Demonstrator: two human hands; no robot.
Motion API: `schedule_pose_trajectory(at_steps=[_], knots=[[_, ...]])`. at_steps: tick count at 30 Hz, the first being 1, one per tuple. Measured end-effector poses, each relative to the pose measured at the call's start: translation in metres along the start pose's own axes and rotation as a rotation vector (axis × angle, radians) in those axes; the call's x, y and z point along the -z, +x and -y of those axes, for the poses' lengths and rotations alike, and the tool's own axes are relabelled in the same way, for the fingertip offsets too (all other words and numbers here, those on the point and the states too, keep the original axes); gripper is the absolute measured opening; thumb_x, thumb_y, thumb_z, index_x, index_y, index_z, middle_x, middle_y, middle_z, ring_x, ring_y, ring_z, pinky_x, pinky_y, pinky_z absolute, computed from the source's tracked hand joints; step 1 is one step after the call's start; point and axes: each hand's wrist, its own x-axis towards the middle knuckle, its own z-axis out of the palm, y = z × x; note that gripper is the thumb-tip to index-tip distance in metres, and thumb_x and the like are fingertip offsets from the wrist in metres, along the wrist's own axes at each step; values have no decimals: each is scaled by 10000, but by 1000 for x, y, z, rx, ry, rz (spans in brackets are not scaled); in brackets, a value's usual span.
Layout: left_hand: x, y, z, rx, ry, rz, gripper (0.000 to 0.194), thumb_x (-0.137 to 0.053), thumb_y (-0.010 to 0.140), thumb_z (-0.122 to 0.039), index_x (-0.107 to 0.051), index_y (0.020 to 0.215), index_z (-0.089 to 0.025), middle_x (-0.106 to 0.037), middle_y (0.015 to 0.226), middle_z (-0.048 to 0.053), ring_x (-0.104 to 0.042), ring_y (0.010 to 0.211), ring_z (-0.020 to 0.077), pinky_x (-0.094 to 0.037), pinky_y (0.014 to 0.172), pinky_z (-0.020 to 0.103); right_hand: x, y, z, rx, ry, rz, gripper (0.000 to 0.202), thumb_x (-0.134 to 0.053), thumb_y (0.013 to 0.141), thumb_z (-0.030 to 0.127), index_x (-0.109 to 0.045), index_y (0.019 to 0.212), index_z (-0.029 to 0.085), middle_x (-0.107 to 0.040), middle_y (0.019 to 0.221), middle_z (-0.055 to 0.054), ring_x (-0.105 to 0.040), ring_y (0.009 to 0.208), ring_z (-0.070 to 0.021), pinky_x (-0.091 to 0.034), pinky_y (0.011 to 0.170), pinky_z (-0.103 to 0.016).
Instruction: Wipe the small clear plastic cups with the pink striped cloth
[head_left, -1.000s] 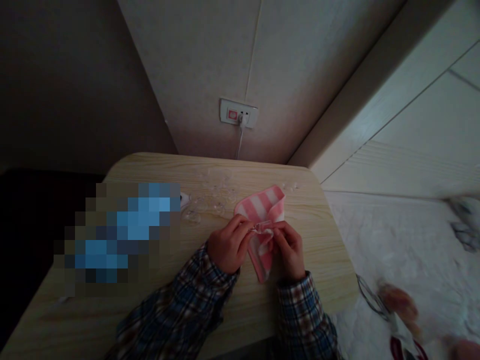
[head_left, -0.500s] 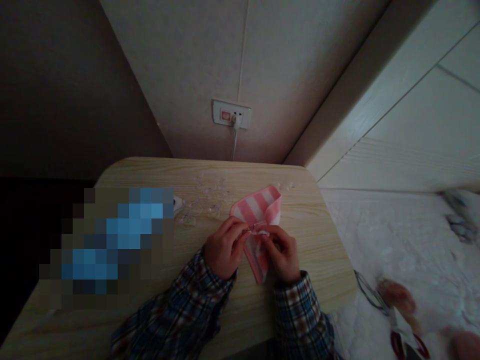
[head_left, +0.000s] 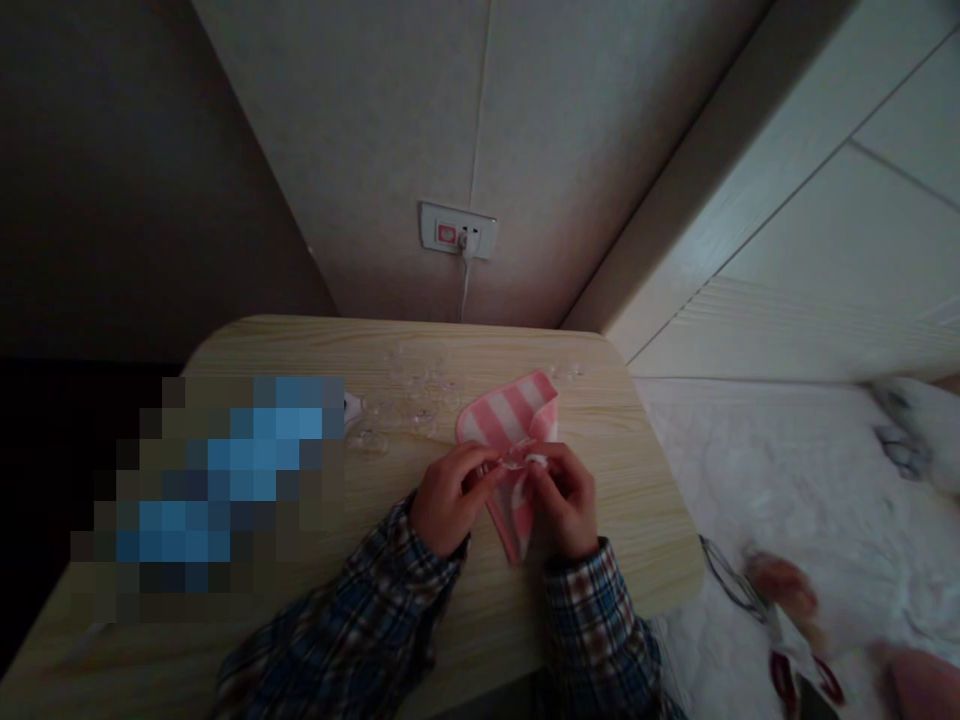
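Note:
A small clear plastic piece [head_left: 514, 460] is pinched between the thumb and fingers of my left hand [head_left: 451, 500]. My right hand [head_left: 564, 496] is closed close beside it, with a small white bit [head_left: 537, 459] showing at its fingertips; whether that bit is part of the clear piece I cannot tell. Beneath both hands lies a pink and white striped cloth [head_left: 504, 412], one corner folded over. Several similar clear pieces [head_left: 421, 420] are scattered on the table to the left of the cloth, and a few more [head_left: 567, 371] rest behind it.
The pale wooden table [head_left: 622, 520] has rounded corners. A blurred-out blue object [head_left: 255, 455] lies at its left. On the wall behind is a socket [head_left: 457, 232] with a plugged-in white cable. Scissors [head_left: 806, 680] with dark red handles lie on white bedding [head_left: 750, 450] at right.
The clear piece has turned slightly between my fingers, now showing a more rounded outline. My hands stay over the cloth, and the whole view has shifted a little.

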Motion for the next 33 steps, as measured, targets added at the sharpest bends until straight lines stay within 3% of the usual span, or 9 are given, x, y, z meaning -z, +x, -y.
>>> schedule_pose_trajectory(at_steps=[7, 12, 19, 26, 33], knots=[[3, 1, -1, -48, 46, 9, 193, -476, 810, -290, -585, 882, -148, -570, 786, 30, -510, 688, 117, -397, 617, 217, -3, 0, 3, -1, 165, -61, 253, -503, 797, 254, -406, 1030, 230, -556, 691, 15, -485, 557, -96, -379, 517, -214], [2, 2, 1, -89, 114, -28, 165, -468, 812, -250, -580, 889, -157, -568, 795, 28, -517, 653, 111, -411, 599, 222, -2, 1, 1, 30, 63, -103, 114, -482, 801, 282, -482, 879, 199, -552, 703, 0, -493, 575, -102, -387, 533, -219], [1, -1, 3, -118, 283, -31, 187, -412, 841, -251, -567, 920, -182, -551, 897, 42, -542, 790, 137, -434, 713, 244, -1, 4, 1, 43, -30, -102, 112, -494, 790, 263, -553, 749, 177, -554, 645, 10, -500, 588, -108, -389, 559, -224], [5, -1, 1, -131, 353, -69, 208, -414, 844, -301, -576, 884, -177, -564, 877, 34, -550, 766, 131, -433, 698, 233, -1, 5, 4, 36, -66, -30, 128, -488, 793, 263, -584, 808, 179, -600, 731, -11, -529, 660, -127, -398, 596, -238], [6, -1, 1, -153, 378, -128, 192, -468, 815, -327, -591, 851, -184, -574, 866, 24, -538, 649, 102, -419, 609, 209, -3, 5, 4, 79, -71, -75, 147, -497, 785, 254, -545, 912, 196, -559, 697, 1, -516, 602, -121, -400, 560, -240]])
